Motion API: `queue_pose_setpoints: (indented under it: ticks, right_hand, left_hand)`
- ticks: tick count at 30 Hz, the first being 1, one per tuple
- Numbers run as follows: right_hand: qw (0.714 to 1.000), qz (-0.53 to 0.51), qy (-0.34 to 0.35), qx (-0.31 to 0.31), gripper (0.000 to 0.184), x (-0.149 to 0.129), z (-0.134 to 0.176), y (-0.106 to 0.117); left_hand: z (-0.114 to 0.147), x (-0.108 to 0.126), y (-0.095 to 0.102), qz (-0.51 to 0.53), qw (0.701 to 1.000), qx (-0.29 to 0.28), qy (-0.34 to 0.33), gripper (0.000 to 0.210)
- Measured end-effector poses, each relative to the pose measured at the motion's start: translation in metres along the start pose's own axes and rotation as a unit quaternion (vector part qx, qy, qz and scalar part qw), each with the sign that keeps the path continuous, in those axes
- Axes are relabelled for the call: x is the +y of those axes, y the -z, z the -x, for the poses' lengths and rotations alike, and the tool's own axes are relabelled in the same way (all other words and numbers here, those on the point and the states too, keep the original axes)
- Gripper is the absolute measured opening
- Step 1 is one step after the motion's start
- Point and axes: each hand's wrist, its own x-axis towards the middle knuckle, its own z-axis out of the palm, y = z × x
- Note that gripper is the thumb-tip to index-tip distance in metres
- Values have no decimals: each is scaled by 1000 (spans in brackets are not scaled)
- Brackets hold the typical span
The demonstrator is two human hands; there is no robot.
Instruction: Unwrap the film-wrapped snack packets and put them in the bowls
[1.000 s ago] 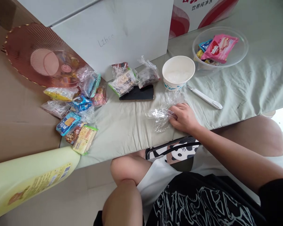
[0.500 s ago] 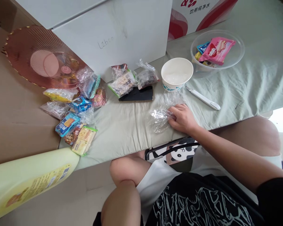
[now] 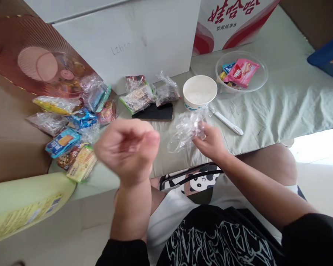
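Over pale-green, wrinkled cloth, grasping one clear, glossy, crumpled plastic bag with right hand, just in front of one white, blue-printed paper cup. Trailing leftward from the grip, running lengthwise roughly near-left to far-right. Holding left hand raised with fingers curled; cannot tell whether grasping anything. Counting also one slim, white-handled cutter, one flat black phone.

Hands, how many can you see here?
2: the left hand, curled, left of the clear plastic; the right hand, holding that plastic near the white bowl.
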Motion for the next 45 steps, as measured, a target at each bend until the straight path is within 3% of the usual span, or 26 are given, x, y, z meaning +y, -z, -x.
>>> queue_pose_setpoints:
  ticks: [3,5,9,11,16,20,24,26,28,30,32,36,38,41,45]
  right_hand:
    - [993,-109,-36,31,17,-28,-1,13]
    - [986,-148,-65,36,22,-43,-2,19]
    - [979,-154,-136,10,32,-57,-3,22]
    - [976,-160,-146,-4,34,-58,-2,23]
    - [976,-169,-136,6,38,-53,2,33]
    - [977,-177,-118,-13,39,-44,10,39]
    - [968,-218,-125,-12,30,-31,19,34]
    - [962,-234,-142,6,46,-26,21,30]
    - [960,-228,-155,49,60,-22,21,28]
    - [959,-219,-155,87,67,-19,20,28]
    - [964,-202,-136,104,71,-18,21,31]
    - [981,-165,-54,85,77,-18,27,38]
    - [989,-137,3,50,60,-19,31,41]
    - [996,-62,49,27,23,-20,32,43]
    - [998,32,42,37,45,-17,28,46]
  left_hand:
    - [2,-24,-5,27,999,-16,-5,37]
    - [5,-39,-8,48,996,-63,43,47]
    - [15,-43,-16,66,946,-295,115,85]
    - [19,-36,-21,38,931,-335,138,78]
    - [14,-29,-24,42,930,-251,267,14]
    - [10,-39,-24,100,917,-204,328,5]
    - [12,-46,-24,110,907,-194,356,10]
    - [13,-47,-22,113,903,-226,349,22]
    - [14,-46,-21,102,908,-264,309,55]
    - [15,-46,-20,76,923,-267,268,71]
    - [15,-45,-20,56,932,-251,255,65]
    - [13,-44,-18,55,929,-261,255,26]
    - [11,-43,-17,50,933,-266,237,13]
    - [9,-38,-15,16,928,-310,203,17]
    - [9,-40,-13,-132,911,-372,117,53]
